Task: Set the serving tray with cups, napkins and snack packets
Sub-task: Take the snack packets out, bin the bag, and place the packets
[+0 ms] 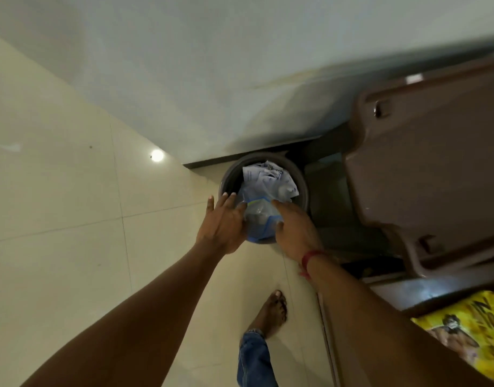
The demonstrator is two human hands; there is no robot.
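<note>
Leaning over a round dark bin stuffed with crumpled wrappers, this person's got both hands on a clear blue-edged plastic bag above it. Left hand lies flat-fingered against the bag. The right hand touches it too, but pinching or not, can't tell. Glossy brown plastic piece crowds 3 o'clock, and a yellow printed snack packet sits at 5 o'clock.

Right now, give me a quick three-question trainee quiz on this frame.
1. True or false: the bin has crumpled paper in it.
2. What sits between the left hand and the right hand? A) a cup B) a plastic bag C) a tray
3. Fill in: seen from the person, the brown chair stands on the bin's ___ side.
Key: 1 true; 2 B; 3 right.
</note>
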